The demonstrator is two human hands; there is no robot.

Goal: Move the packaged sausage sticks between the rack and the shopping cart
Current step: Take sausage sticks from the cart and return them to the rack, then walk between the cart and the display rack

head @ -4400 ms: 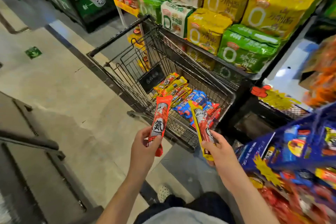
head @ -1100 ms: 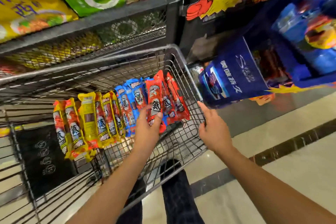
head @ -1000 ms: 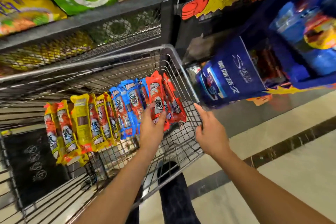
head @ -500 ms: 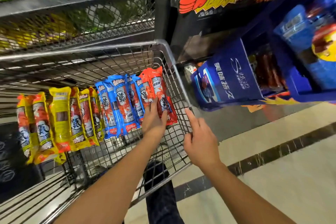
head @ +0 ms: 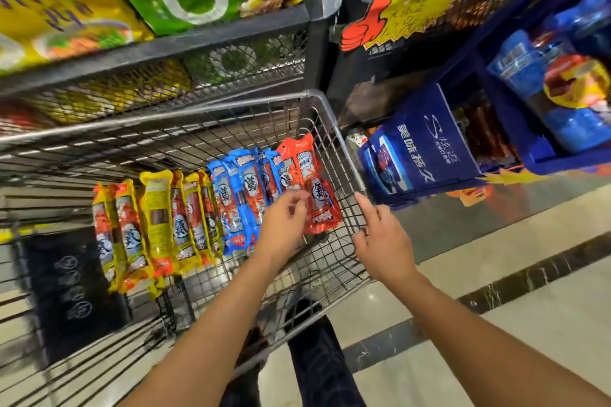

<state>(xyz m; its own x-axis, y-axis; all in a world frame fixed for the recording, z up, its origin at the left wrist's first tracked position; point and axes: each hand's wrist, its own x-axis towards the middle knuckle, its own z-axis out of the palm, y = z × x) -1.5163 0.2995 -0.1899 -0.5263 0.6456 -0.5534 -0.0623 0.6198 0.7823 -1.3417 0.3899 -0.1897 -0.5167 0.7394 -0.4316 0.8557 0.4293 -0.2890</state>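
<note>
Many sausage sticks (head: 211,218) line the wire cart (head: 334,129) on polished tiles (head: 545,301).

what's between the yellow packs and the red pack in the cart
A row of blue packs, side by side in the cart; the left hand overlaps their near end, head view.

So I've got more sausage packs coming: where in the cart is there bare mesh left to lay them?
Bare mesh floor shows along the near side, below the row's lower ends, between left hand and right hand. The row is crowded: yellow packs, blue packs, red pack reaching the cart's right wall.
</note>
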